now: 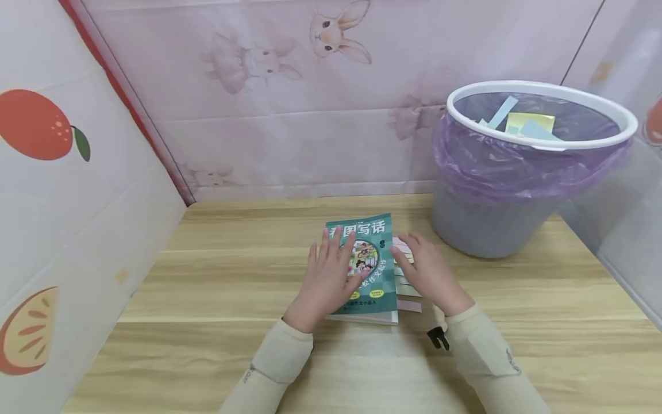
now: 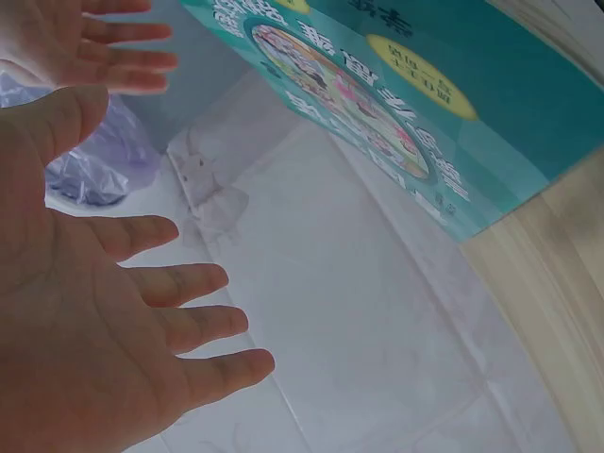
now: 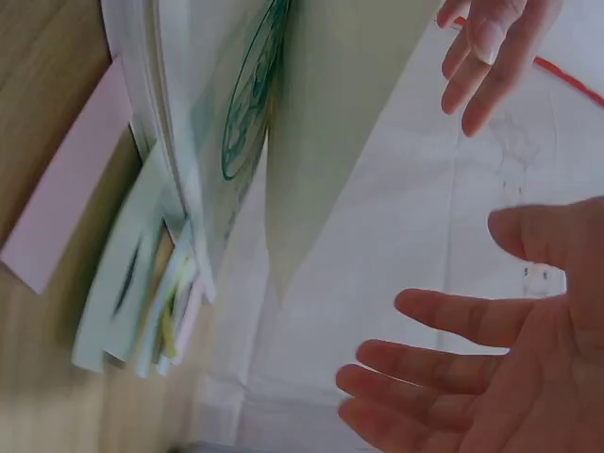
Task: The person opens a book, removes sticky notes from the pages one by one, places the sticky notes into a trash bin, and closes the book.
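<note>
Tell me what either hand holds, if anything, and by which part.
Nothing is held: the left hand is open over the book, and the right hand is open beside it.

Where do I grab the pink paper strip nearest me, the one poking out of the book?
Probably best to pinch the outer end of the pink strip, coming from the right. That end sticks out past the right edge of the green book, while the rest seems tucked inside. The right hand is on that side.
</note>
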The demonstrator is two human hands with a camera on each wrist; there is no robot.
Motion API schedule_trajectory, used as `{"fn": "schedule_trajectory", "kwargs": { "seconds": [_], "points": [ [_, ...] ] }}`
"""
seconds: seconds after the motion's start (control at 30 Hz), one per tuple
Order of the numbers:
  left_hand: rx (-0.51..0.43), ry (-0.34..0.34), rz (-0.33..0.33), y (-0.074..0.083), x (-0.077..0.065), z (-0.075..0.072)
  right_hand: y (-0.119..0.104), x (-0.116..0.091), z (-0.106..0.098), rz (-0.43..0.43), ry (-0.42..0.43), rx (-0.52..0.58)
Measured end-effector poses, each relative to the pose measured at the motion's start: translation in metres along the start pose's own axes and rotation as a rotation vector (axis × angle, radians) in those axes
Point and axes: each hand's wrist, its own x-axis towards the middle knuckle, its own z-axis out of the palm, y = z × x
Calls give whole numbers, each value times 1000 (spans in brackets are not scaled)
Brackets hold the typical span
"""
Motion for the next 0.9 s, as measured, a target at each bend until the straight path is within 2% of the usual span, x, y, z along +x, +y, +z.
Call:
{"fn": "schedule_trajectory", "kwargs": {
  "seconds": [0.1, 0.27, 0.33, 0.4, 0.47, 0.6, 0.73, 0.9],
  "points": [
    [-25, -2, 3, 1, 0, 0, 6, 4, -1, 68, -40, 147],
    [-66, 4, -3, 0, -3, -1, 20, 17, -1, 257, -142, 453],
    [-76, 9, -5, -1, -5, -1, 27, 23, 0, 299, -177, 562],
    [-82, 15, -3, -1, -7, -1, 34, 30, 2, 311, -210, 623],
    [-90, 19, 2, -2, -7, 0, 38, 37, 5, 325, -251, 650],
    [-103, 34, 8, -2, -6, -2, 42, 47, 9, 377, -301, 623],
    [-105, 47, 17, -2, -5, -5, 44, 54, 11, 399, -309, 621],
    [-109, 42, 15, -2, -5, -6, 44, 58, 14, 378, -316, 616]
  ]
}}
